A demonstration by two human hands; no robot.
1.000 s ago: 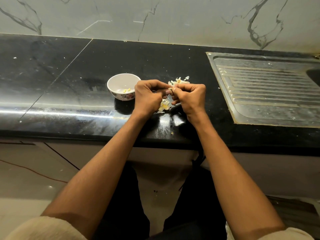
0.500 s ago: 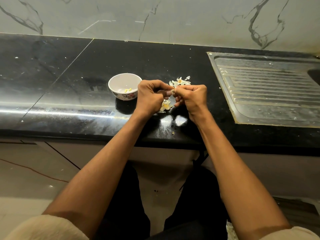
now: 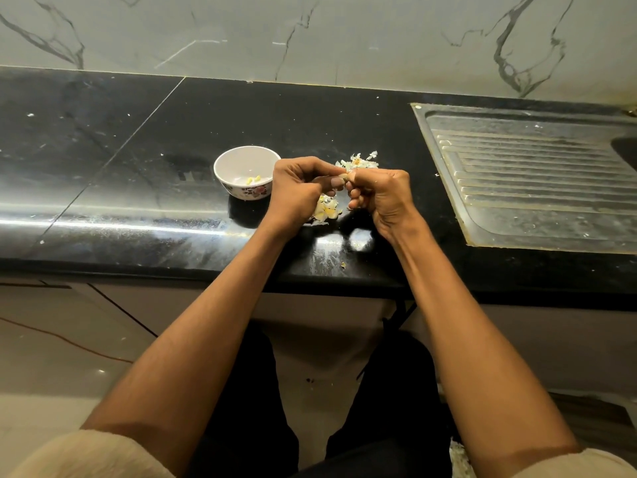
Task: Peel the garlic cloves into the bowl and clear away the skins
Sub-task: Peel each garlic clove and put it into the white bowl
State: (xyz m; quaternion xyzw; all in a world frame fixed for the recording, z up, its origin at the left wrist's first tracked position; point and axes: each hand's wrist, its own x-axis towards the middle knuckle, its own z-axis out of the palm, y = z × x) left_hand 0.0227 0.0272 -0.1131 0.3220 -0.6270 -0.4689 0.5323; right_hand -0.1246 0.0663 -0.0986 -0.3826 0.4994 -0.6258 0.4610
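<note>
While the left hand and right hand pinch one clove between them above the tabletop, right of the bowl, it looks tiny, light and firm. Its papery skin likely tears easily, so nails at its tip should serve best.

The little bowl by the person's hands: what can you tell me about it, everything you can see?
The bowl is small, round and white, looks like ceramic or melamine, with a dark red flower pattern on its outer wall. It stands upright on the black countertop, just left of the left hand; whether the two touch cannot be told. Inside lie a few pale yellow peeled garlic cloves, otherwise it is mostly bare.
</note>
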